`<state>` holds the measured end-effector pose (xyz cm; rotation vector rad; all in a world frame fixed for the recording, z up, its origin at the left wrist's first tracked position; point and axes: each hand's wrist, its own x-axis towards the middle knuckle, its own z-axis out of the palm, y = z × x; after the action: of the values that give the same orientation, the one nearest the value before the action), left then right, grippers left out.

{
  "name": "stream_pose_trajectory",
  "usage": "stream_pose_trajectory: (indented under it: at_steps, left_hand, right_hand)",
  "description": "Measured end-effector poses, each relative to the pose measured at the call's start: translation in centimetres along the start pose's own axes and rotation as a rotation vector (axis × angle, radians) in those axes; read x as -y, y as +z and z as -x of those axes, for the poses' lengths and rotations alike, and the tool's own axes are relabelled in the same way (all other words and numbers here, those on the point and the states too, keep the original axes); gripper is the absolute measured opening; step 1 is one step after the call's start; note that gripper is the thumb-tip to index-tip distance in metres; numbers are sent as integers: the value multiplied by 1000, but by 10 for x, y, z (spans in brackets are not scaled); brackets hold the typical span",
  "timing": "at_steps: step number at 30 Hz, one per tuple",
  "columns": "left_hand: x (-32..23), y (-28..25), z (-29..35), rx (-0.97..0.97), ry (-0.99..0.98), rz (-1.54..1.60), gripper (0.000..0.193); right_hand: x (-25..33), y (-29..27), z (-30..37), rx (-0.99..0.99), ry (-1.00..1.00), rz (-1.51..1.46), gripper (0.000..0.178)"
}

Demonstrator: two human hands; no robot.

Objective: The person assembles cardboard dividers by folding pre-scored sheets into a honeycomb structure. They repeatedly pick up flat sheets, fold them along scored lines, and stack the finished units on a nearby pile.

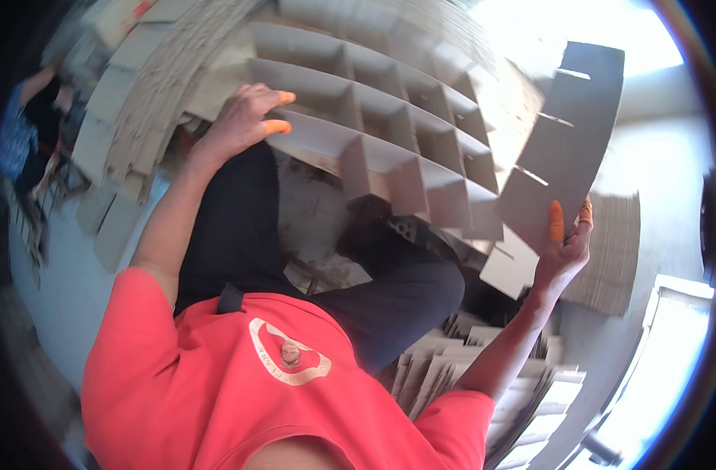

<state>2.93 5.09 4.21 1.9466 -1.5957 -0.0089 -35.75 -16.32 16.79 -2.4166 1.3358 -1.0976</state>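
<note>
A slotted cardboard strip (571, 129) stands up at the right, pinched at its lower end by my right hand (563, 254). Three slots show along its left edge. In front of me is a cardboard divider grid (389, 117) of crossed strips with several cells. At the grid's left end, my left hand (244, 124) has its orange-covered thumb and forefinger apart, close to a strip's end. Whether they touch that strip I cannot tell. Orange covers sit on fingertips of both hands.
Stacked cardboard strips (158, 102) lie at the left. Another stack (608, 251) stands at the right, below the raised strip. More cardboard pieces (444, 368) stand beside my right arm. At the far left is another person (29, 133).
</note>
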Motion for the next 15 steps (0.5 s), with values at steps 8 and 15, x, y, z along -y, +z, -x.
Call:
stream_pose_trajectory:
  at_steps: [8,15]
  left_hand:
    - [24,14,13,-10,-56,22,27]
    - [23,19,10,-113,-20,74,12]
  right_hand:
    - [130,104,30,423,-156,-402,57]
    - [169,140,30,436,-254,-314,56]
